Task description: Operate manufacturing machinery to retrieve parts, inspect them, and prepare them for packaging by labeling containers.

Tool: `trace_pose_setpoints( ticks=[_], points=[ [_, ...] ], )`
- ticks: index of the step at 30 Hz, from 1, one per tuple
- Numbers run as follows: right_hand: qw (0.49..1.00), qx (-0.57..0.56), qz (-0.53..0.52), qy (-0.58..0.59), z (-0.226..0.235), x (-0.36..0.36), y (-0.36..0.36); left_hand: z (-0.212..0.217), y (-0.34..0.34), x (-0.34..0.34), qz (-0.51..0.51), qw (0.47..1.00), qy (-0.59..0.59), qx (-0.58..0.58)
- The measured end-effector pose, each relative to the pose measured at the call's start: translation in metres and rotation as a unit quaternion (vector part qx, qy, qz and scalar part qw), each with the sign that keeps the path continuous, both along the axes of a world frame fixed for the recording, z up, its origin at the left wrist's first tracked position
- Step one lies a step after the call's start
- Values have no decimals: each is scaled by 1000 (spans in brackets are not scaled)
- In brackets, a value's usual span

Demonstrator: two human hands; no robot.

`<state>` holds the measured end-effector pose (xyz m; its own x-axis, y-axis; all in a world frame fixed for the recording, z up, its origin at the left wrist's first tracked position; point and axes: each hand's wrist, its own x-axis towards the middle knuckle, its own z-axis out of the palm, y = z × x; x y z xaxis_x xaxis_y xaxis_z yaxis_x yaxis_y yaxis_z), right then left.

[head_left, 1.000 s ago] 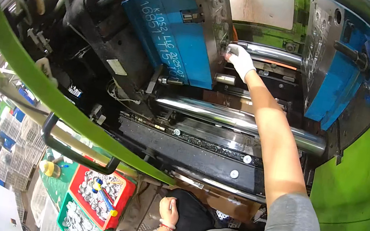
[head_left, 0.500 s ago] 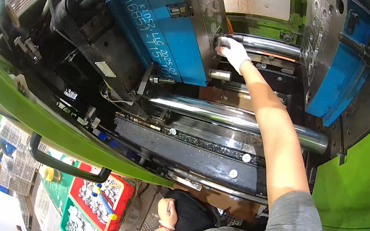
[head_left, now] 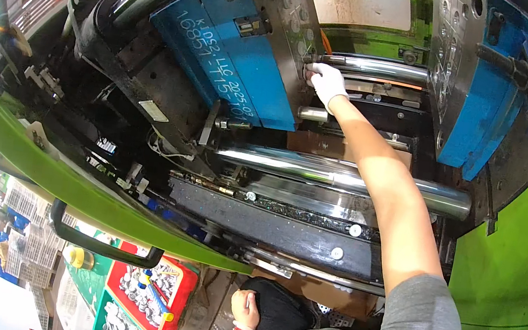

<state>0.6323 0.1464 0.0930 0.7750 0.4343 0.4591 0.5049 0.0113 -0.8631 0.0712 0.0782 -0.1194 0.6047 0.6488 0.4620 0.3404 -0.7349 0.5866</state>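
Head view: the right hand (head_left: 324,81), in a white glove, reaches far forward between the two halves of an open mould. Its fingers are bunched against the grey face of the left mould half (head_left: 291,38), beside that half's blue block (head_left: 226,55); whether they pinch anything is too small to tell. The right mould half (head_left: 477,81) stands well apart, across the gap. A polished steel bar (head_left: 318,172) runs below the forearm. The left hand (head_left: 246,309), bare, rests low on a black bag (head_left: 278,312), fingers loosely curled.
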Motion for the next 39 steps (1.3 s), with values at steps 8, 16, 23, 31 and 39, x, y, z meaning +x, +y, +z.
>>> trace_pose_setpoints(
  ticks=[8,16,23,31,39],
  points=[
    [983,-32,-114,-144,8,-15,-2,-1,2,-2,6,1000,-2,3],
    [979,-46,-133,-150,4,-9,3,-6,1,-6,19,1000,2,-14],
    [994,54,45,87,11,-6,-5,-6,0,-14,33,999,-3,-25],
    [975,-133,-13,-175,16,30,-7,-6,0,-7,21,1000,6,-9],
    [995,-50,83,16,7,14,-17,-1,-1,-3,19,999,10,-23]
  ],
)
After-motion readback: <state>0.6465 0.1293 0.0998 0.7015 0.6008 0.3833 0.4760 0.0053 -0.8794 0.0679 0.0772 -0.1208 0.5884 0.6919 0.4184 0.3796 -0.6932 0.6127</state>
